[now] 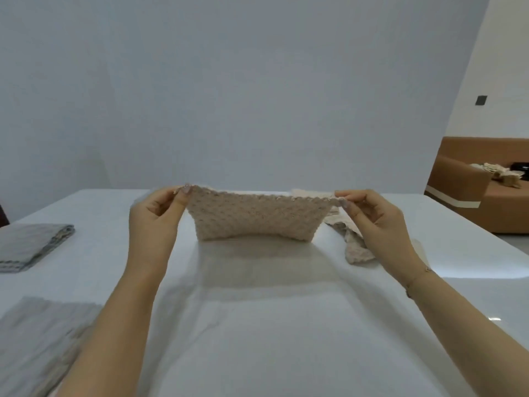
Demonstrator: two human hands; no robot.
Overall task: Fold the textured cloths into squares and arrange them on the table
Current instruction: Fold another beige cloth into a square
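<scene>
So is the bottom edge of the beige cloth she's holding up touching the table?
Cannot tell. In the head view the beige cloth, pinched by the left hand and right hand, hangs down to the white table; contact or a thin gap isn't plain.

I see the held cloth [252, 217] at the table's [257, 325] centre, between both hands; a folded stack [31, 245] at nine o'clock, another cloth [40, 339] at seven, loose cloths [355, 245] at three
</scene>
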